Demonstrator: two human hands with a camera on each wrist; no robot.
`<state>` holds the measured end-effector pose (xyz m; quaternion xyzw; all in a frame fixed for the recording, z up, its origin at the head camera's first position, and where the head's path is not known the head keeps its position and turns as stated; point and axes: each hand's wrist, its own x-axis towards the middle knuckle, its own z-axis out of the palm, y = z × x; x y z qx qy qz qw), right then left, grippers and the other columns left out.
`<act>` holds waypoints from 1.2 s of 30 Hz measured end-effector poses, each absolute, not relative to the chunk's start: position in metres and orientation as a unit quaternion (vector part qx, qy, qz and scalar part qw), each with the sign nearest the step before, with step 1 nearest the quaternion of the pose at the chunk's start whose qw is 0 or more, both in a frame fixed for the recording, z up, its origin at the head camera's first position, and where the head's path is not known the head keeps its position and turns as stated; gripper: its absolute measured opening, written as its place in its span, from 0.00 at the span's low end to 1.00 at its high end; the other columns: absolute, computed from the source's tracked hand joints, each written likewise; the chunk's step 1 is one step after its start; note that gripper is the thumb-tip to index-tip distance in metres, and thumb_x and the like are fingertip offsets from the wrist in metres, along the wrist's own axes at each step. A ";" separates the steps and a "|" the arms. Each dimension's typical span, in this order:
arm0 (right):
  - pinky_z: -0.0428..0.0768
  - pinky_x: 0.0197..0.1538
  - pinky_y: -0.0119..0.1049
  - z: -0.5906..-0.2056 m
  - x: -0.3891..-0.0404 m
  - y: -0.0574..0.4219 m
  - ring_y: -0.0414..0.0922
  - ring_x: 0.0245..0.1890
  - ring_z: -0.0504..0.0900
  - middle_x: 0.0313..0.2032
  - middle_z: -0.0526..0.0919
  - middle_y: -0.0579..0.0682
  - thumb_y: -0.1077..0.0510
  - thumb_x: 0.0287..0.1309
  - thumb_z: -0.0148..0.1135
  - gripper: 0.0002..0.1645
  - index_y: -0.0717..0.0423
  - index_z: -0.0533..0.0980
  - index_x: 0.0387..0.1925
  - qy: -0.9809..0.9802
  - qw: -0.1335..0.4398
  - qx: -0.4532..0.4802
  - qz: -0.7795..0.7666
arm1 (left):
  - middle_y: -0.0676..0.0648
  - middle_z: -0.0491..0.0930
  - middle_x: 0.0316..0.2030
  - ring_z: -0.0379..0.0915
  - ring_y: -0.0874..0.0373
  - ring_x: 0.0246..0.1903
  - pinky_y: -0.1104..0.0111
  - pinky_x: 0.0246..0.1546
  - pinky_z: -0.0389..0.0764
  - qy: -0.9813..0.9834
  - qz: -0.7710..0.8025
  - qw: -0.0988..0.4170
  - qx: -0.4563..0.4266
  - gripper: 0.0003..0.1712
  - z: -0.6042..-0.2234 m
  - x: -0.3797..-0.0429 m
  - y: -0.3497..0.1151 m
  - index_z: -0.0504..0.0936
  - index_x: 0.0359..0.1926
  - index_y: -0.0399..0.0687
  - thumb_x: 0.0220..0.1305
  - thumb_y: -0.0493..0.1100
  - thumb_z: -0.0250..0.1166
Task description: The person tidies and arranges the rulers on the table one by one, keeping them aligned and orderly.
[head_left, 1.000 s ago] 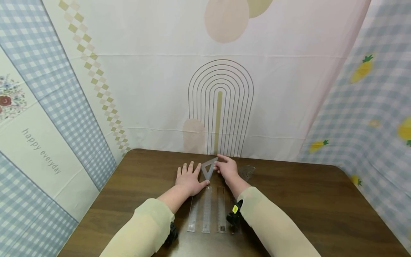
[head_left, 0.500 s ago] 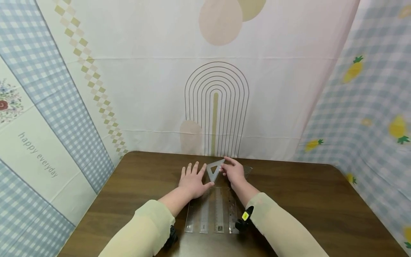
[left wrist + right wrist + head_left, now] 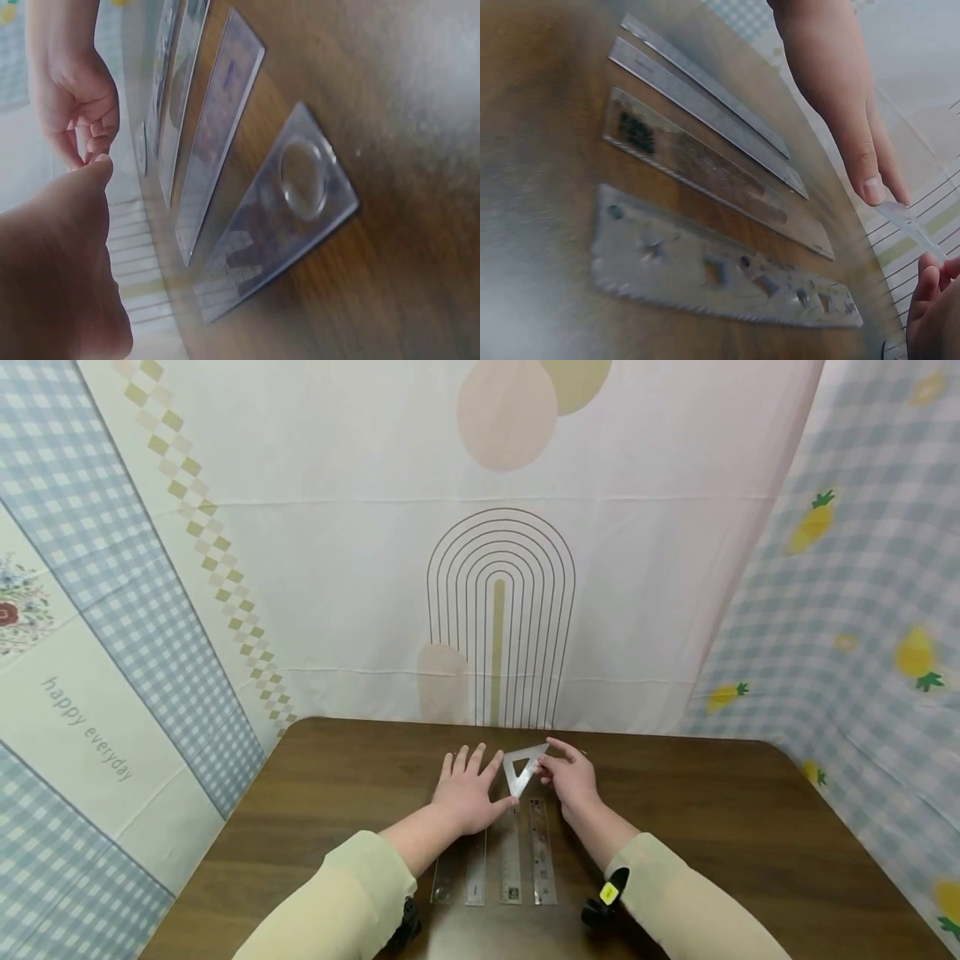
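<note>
A clear plastic set square (image 3: 528,782) is between my two hands near the back of the table. My right hand (image 3: 576,781) pinches its right side, with the index finger along the top corner. My left hand (image 3: 463,795) lies spread with straight fingers, its index fingertip and thumb at the left corner and lower tip. In the right wrist view the set square (image 3: 915,226) bridges both hands. Below them lie several clear rulers (image 3: 511,864) side by side. The rightmost is a stencil ruler (image 3: 686,244) with shaped cutouts; the leftmost ruler (image 3: 255,259) has a round lens-like end.
The brown wooden table (image 3: 697,835) reaches back to a printed cloth (image 3: 360,610). A checked cloth with pineapples (image 3: 817,635) hangs at the right. The clear protractor is almost wholly hidden behind my right hand.
Both hands have shifted right together with the set square between them. My right hand now covers the protractor, and its arm has cleared the stencil ruler. The head view has turned slightly.
</note>
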<state>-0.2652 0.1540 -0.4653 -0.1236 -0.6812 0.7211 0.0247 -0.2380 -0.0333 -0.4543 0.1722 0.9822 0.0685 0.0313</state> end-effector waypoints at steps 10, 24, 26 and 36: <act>0.79 0.29 0.27 -0.472 -0.238 0.179 0.37 0.26 0.82 0.30 0.86 0.49 0.66 0.65 0.61 0.27 0.62 0.70 0.65 -0.666 0.009 -0.150 0.731 | 0.45 0.46 0.78 0.38 0.42 0.76 0.45 0.72 0.39 0.977 0.043 0.033 0.207 0.50 -0.463 -0.225 -0.016 0.49 0.79 0.63 0.64 0.78 0.47; 0.80 0.32 0.28 -0.478 -0.197 0.211 0.38 0.28 0.83 0.33 0.84 0.51 0.66 0.67 0.58 0.29 0.63 0.64 0.67 -0.668 -0.005 -0.164 0.726 | 0.47 0.46 0.78 0.38 0.44 0.76 0.48 0.73 0.40 0.966 0.018 0.047 0.252 0.49 -0.466 -0.201 0.007 0.49 0.79 0.66 0.64 0.79 0.46; 0.81 0.33 0.28 -0.479 -0.192 0.215 0.38 0.29 0.84 0.34 0.84 0.51 0.66 0.67 0.58 0.29 0.63 0.63 0.67 -0.666 -0.007 -0.167 0.727 | 0.48 0.44 0.78 0.37 0.44 0.76 0.48 0.73 0.39 0.964 0.016 0.053 0.260 0.49 -0.466 -0.198 0.010 0.47 0.79 0.67 0.64 0.79 0.45; 0.83 0.35 0.31 -0.482 -0.164 0.232 0.41 0.30 0.84 0.34 0.84 0.53 0.67 0.66 0.59 0.31 0.64 0.61 0.68 -0.659 -0.017 -0.184 0.729 | 0.50 0.46 0.78 0.38 0.46 0.77 0.50 0.73 0.41 0.953 0.000 0.057 0.296 0.49 -0.472 -0.186 0.023 0.48 0.79 0.70 0.62 0.81 0.43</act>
